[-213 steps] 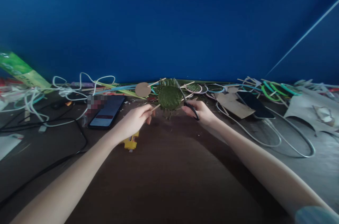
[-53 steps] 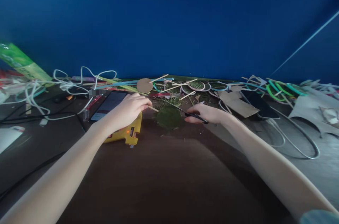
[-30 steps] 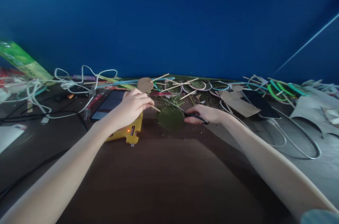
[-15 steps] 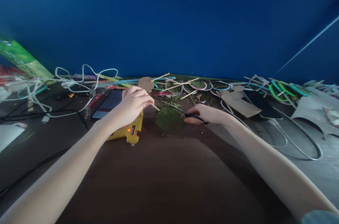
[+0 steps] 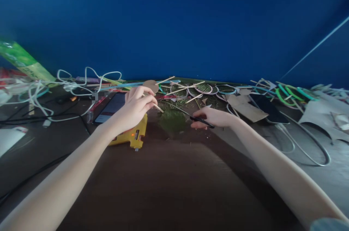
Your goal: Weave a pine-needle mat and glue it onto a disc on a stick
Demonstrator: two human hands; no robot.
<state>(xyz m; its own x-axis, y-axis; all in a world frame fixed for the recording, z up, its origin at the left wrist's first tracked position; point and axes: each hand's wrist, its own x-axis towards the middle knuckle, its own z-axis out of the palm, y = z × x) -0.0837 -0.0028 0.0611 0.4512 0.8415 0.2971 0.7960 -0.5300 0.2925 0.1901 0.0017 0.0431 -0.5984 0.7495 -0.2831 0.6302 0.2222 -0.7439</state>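
Note:
My left hand (image 5: 135, 109) is closed in a pinch on a thin wooden stick (image 5: 157, 107). At the stick's far end sits a round green leafy disc (image 5: 171, 121), held low over the dark table. My right hand (image 5: 214, 117) is closed on black-handled scissors (image 5: 200, 120) whose blades point left toward the disc's upper edge. A yellow glue gun (image 5: 131, 134) with a lit orange lamp lies under my left hand.
A phone (image 5: 110, 107) lies left of my hand among white and black cables (image 5: 65, 85). Behind the disc are wooden sticks, coloured hoops (image 5: 203, 88) and leaf scraps. Cardboard pieces (image 5: 244, 109), a second phone (image 5: 265, 106) and grey cable lie right. A blue wall stands behind.
The green disc has dropped from upright in front of me to lying low near the table. My left hand has shifted left over the glue gun; the scissors stay beside the disc.

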